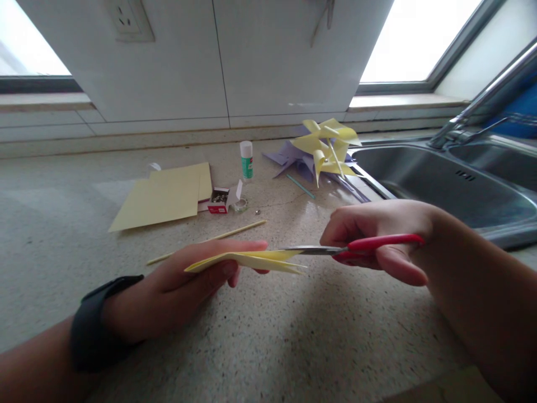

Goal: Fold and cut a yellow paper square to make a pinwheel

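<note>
My left hand pinches a folded sheet of yellow paper between thumb and fingers, held nearly edge-on above the countertop. From the right, my right hand grips red-handled scissors with its fingers around the handles. The metal blades point left and meet the right end of the paper, where its layers stand slightly apart. How far the blades reach into the paper is hard to make out. Behind my left hand lies a thin pale stick on the counter.
Yellow sheets lie at the back left beside a small red box of pins, a tape roll and a glue stick. Yellow and purple paper pinwheels rest near the steel sink. A teal stick lies before them.
</note>
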A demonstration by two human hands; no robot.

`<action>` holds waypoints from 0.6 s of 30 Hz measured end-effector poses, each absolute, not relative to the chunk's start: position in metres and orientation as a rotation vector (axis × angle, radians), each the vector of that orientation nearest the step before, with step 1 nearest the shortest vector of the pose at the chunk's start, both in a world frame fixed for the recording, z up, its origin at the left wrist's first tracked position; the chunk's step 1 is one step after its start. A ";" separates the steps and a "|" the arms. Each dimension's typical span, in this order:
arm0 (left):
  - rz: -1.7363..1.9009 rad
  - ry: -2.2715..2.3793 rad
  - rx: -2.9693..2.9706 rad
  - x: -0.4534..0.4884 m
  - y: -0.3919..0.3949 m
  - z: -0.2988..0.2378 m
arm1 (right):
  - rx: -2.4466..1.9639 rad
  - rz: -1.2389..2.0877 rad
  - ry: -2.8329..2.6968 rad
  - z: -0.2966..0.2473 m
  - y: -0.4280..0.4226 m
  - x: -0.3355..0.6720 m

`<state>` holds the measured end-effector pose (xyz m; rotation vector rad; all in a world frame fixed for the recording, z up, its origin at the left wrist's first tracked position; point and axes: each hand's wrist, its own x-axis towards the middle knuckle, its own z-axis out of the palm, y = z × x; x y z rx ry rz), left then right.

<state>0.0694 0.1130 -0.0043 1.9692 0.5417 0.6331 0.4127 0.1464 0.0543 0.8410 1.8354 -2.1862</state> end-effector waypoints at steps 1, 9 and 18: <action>0.624 0.540 1.969 0.070 0.113 -0.003 | 0.847 -2.194 1.823 0.053 0.146 0.412; 0.626 0.467 2.034 0.075 0.112 0.007 | 0.810 -2.214 1.823 0.050 0.146 0.408; 0.601 0.473 2.014 0.077 0.111 0.009 | 0.793 -2.154 1.962 0.051 0.146 0.407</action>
